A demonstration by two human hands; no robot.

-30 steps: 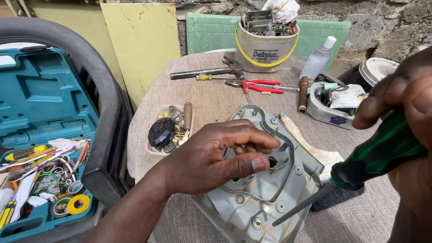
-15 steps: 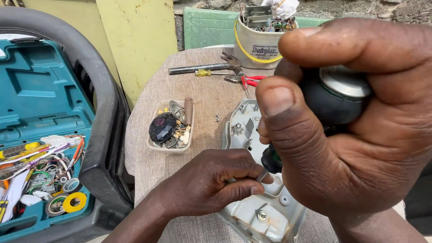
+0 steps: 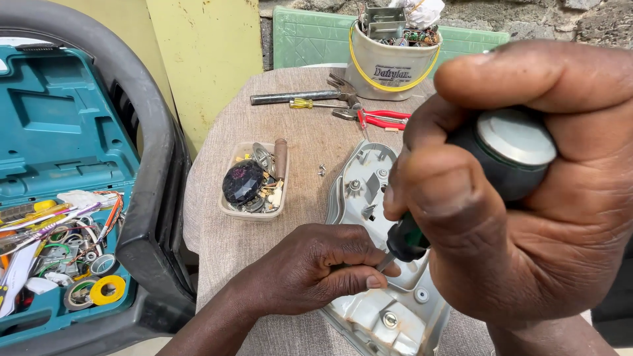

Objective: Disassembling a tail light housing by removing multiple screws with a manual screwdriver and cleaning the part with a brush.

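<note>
Filling the right half of the frame, nearest the camera, the right hand (image 3: 527,198) is wrapped tight around the fat green-and-black handle of a screwdriver (image 3: 461,178), thumb and fingers curled fully about it and the silvery cap showing at the top; the shaft runs down and left, its tip hidden behind the fingers of the other hand. Just below centre, the left hand (image 3: 310,270) lies fist-like on the near edge of a grey metal plate (image 3: 389,310), fingers folded close and pinching something small at the screwdriver tip, though what they pinch cannot be made out. The plate lies flat on the cloth-covered table (image 3: 217,237), lower centre of the frame; it looks stiff, fairly heavy and hard-edged, likely best steadied by pressing on its rim, as the left hand does. Further up, left of centre, sits a small tray of odd parts (image 3: 254,181), then a hammer (image 3: 303,97) and red-handled pliers (image 3: 379,118), and a white bucket (image 3: 389,62) at top centre. A teal tool case (image 3: 46,138) lies open at far left.
</note>
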